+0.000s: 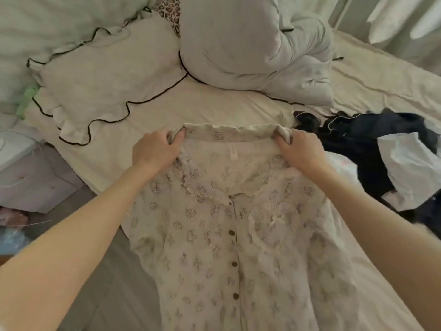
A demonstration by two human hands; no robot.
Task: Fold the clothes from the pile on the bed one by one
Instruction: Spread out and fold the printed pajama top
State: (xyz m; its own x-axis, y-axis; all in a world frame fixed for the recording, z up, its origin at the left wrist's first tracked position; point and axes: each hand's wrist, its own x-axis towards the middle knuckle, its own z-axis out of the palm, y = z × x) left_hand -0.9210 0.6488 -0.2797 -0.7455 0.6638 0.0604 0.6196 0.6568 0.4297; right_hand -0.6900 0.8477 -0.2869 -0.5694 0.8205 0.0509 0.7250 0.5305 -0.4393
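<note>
- The left hand [155, 151] is pinching one end of the top edge of the printed garment [214, 235], fingers curled round a bunched fold of cloth.
- The right hand [299, 149] is gripping the other end of that edge in the same way, so each grip is clenched on the garment and the edge is running taut and level between them.
- From the two grips the garment is trailing back toward the person, its long axis running from the held edge down along the button placket [235, 263] to the bottom of the view; the lower hem is out of sight.
- The buttons are facing up, and a small bow [276, 219] is sitting on the ruffled patch just right of the placket.
- Both hands are sitting about level on the garment's far end, neither nearer than the other, so the coming move probably calls for both to act together along that axis.
- Beyond the held edge the bed [214, 108] is lying bare up to the ruffled pillow [107, 80], off to the garment's far left.
- The pile of dark clothes [372, 149] is waiting just right of the garment, close beside the right hand.
</note>
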